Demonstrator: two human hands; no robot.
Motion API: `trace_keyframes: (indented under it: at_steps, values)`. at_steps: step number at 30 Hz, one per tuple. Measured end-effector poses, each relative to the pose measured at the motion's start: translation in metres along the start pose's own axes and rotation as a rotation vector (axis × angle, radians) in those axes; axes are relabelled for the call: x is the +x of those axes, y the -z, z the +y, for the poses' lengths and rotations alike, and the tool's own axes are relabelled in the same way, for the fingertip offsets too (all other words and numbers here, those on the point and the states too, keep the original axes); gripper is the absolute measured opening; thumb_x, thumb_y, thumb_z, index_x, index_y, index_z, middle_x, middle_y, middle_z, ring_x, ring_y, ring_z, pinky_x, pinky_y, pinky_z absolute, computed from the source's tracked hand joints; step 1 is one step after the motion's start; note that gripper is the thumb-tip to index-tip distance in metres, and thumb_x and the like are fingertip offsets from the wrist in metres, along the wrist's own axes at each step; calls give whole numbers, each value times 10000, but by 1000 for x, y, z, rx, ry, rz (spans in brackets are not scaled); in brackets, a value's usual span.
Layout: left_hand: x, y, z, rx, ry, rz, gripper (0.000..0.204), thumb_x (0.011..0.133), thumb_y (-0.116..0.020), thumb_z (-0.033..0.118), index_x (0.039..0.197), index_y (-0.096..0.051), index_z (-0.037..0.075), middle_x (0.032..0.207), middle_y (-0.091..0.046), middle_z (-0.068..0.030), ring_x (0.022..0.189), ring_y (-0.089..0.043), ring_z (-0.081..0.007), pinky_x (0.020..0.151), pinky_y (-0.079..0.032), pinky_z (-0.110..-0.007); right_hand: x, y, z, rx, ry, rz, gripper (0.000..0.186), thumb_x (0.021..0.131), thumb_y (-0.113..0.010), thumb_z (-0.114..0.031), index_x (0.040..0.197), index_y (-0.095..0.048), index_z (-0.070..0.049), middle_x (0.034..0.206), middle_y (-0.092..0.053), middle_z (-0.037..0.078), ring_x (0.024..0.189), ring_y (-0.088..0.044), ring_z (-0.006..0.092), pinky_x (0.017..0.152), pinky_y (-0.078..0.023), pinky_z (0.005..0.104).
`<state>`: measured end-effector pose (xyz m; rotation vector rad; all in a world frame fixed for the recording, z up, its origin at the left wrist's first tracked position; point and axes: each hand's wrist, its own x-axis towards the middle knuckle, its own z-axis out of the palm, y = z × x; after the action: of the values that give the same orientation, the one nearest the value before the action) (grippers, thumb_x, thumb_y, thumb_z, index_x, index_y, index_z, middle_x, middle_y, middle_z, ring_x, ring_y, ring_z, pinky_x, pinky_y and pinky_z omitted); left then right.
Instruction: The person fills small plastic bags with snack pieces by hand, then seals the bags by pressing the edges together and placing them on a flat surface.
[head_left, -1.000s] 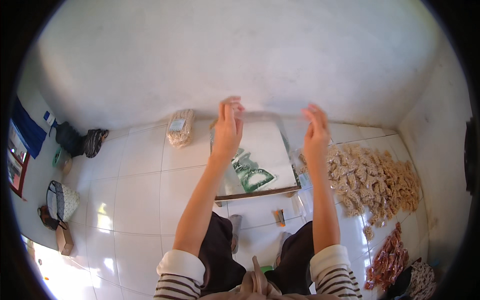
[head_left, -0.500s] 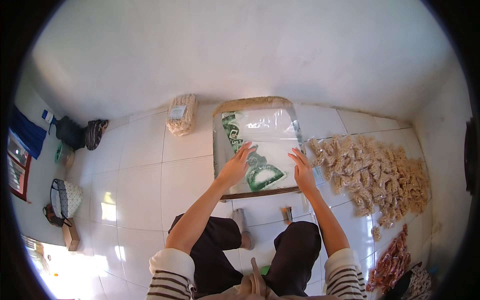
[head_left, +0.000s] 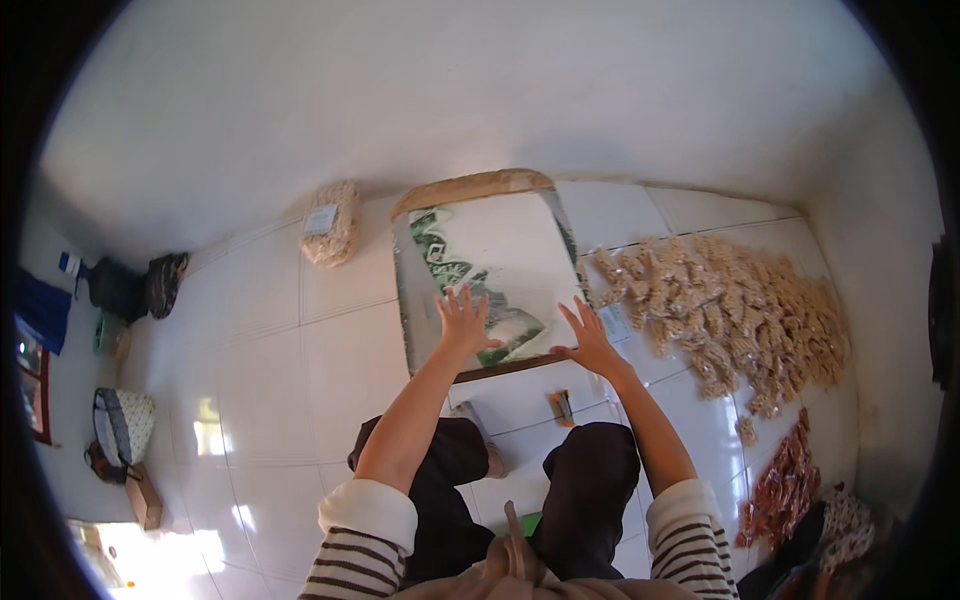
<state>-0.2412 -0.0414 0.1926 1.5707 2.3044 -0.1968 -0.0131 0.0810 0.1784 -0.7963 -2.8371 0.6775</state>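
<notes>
A low table [head_left: 525, 225] with a worn green and white top stands in front of my knees. What looks like a clear plastic sheet or bag lies flat on it, but its outline is hard to make out. My left hand [head_left: 463, 325] is spread palm down over the near left part of the tabletop, fingers pointing away from me. At the near right edge, my right hand [head_left: 592, 343] is also open, with its thumb stretched inward. Neither hand holds anything.
Many small clear packets of beige twisted snacks [head_left: 725, 310] are heaped on the floor at right, with reddish packets [head_left: 780, 485] nearer me. A filled bag [head_left: 333, 228] leans by the wall left of the table. An orange and dark tool [head_left: 562, 408] and a pale blue label sheet [head_left: 614, 323] lie nearby.
Both hands have come nearer to me across the tabletop, and their fingers have spread wider. The bright glare on the plastic at the table's far part has faded. The whole view has shifted slightly.
</notes>
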Motion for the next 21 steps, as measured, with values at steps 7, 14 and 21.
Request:
trace_keyframes:
  at_steps: [7,14,21]
  values:
    - [5,93,128,-508,-301,456,840,763,-624,474,1402,-193,141,1440,-164,-236,1325,-133,-448,1006,-151,-640,-98,121,23,115,-244,286,513,870,-562,-355,1295,-436,-96,1411,-253,230,1302,-267,372,1039,-272,427]
    - [-3,109,280,-879,-812,543,702,790,-610,424,1353,-307,135,1381,-320,-145,1289,-278,-313,1034,-237,-501,-240,199,75,130,-469,513,393,869,-582,-300,1177,-524,-62,1278,-431,193,1207,-396,343,993,-333,401]
    - [56,63,338,-456,-642,174,797,712,-651,533,1369,-307,243,1422,-245,-138,1326,-177,-361,1026,-182,-593,-327,169,202,53,-800,524,579,825,-604,-438,1258,-456,-82,1314,-378,232,1249,-337,374,1017,-306,422]
